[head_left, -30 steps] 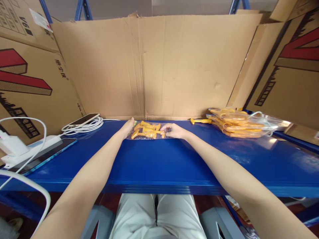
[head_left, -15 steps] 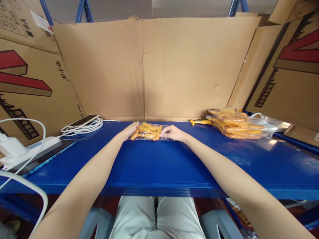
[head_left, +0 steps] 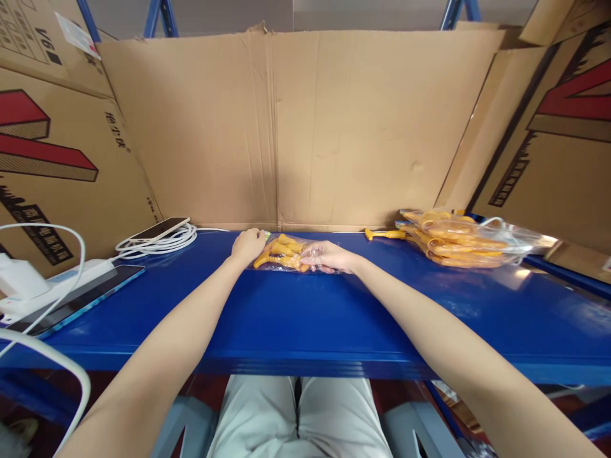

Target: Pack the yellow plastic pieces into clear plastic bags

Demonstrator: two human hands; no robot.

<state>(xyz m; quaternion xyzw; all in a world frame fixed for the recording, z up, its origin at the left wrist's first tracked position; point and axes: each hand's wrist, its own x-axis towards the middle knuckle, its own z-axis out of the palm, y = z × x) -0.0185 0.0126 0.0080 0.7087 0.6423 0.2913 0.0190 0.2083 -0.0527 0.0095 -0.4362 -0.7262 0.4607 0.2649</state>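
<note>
A clear plastic bag with several orange-yellow pieces in it lies flat near the back of the blue table, between my hands. My left hand is closed on the bag's left end, where a bit of green shows by the fingers. At the bag's right end my right hand has its fingers wrapped round the plastic, close against the orange pieces. The fingertips of my left hand are partly hidden.
On the right lie stacked bags of orange pieces, with a loose orange piece beside them. A coiled white cable, a phone, a power strip and a dark tablet occupy the left. Cardboard walls the back.
My left hand has curled more over the bag's left end. My right hand has moved slightly left and down onto the bag, and the orange pieces inside have shifted.
</note>
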